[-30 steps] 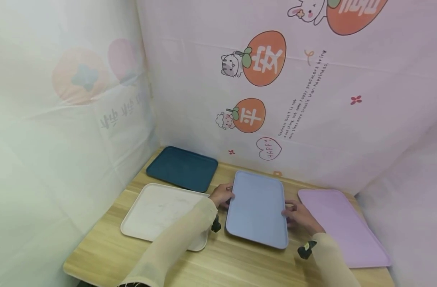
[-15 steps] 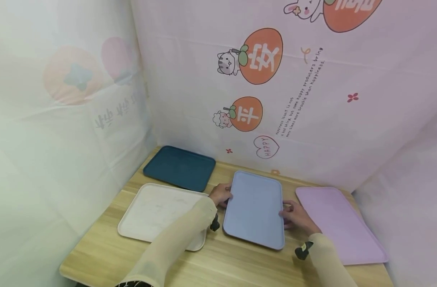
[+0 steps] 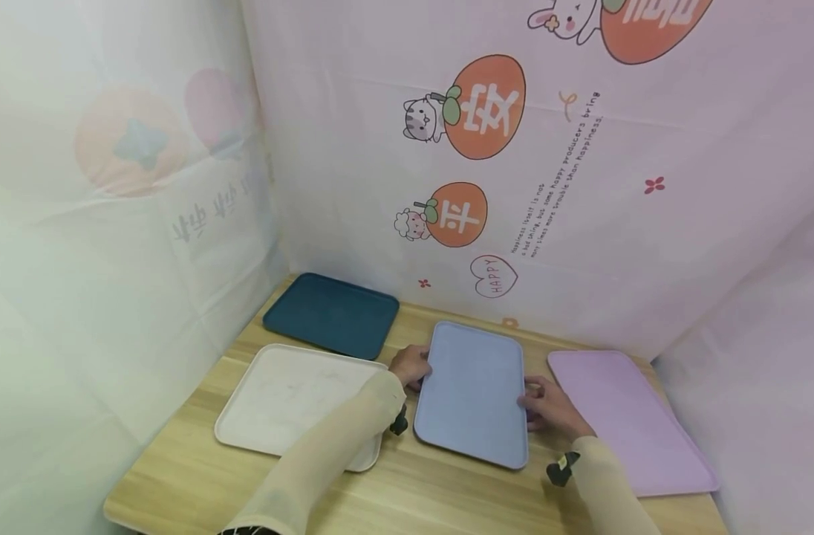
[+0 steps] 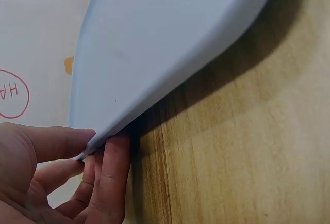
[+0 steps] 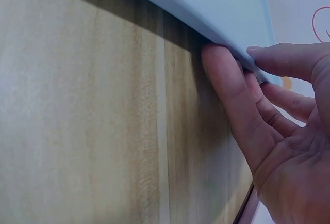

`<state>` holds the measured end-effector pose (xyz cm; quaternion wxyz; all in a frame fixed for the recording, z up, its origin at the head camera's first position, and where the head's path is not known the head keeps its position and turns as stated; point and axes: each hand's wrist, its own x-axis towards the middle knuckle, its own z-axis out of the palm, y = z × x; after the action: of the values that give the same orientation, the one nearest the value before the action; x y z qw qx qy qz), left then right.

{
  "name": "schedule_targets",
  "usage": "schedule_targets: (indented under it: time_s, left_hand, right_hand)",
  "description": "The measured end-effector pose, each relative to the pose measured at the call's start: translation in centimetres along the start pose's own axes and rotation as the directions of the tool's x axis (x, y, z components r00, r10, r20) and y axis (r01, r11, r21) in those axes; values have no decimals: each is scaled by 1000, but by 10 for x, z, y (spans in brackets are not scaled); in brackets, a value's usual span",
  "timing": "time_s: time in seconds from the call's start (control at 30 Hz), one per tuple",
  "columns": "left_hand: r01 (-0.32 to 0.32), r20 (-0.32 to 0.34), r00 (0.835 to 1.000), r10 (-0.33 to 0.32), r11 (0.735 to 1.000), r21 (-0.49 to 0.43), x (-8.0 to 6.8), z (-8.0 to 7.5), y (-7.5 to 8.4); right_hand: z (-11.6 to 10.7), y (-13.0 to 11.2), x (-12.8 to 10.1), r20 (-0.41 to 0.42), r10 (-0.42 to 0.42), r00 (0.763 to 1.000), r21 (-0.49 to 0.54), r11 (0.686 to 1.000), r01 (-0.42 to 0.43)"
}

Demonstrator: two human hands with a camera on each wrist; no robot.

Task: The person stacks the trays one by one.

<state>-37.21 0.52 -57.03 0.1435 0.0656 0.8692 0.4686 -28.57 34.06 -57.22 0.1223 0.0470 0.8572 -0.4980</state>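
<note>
A light blue rectangular tray [image 3: 474, 394] lies between my two hands, right of the table's middle. My left hand [image 3: 410, 365] pinches its left rim, thumb on top and fingers underneath, as the left wrist view of the tray [image 4: 165, 33] shows. On the opposite rim my right hand [image 3: 550, 405] pinches the same way; in the right wrist view the thumb [image 5: 283, 59] presses the upper side and other fingers reach below the edge. A dark shadow shows beneath the tray's edge in both wrist views. How far the tray stands off the table I cannot tell.
A white tray [image 3: 280, 401] lies left on the wooden table [image 3: 407, 490], partly under the left sleeve [image 3: 340, 438]. Behind it is a dark teal tray [image 3: 333, 313]. A pink-purple tray [image 3: 627, 416] lies right. A printed curtain [image 3: 353, 148] stands along the back edge.
Both hands keep their grip on the light blue tray. The whole scene has shifted slightly left in the head view; the tray's place among the others looks almost the same.
</note>
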Motion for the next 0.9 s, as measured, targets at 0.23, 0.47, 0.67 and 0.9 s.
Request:
schedule_targets:
  time_s: [0.23, 0.47, 0.67, 0.9]
  left_hand:
    - [1, 1, 1000, -1, 1000, 29, 11, 4, -7]
    - [16, 39, 999, -21, 992, 125, 47, 16, -30]
    - [40, 24, 999, -44, 989, 144, 45, 18, -28]
    - [40, 3, 999, -41, 987, 155, 36, 14, -19]
  right_hand:
    - [1, -3, 0, -4, 23, 1000, -16, 1000, -23]
    - [3, -7, 4, -19, 37, 999, -65, 997, -39]
    - [6, -14, 2, -43, 56, 998, -118, 991, -61]
    - [9, -21, 0, -61, 54, 997, -151, 986, -63]
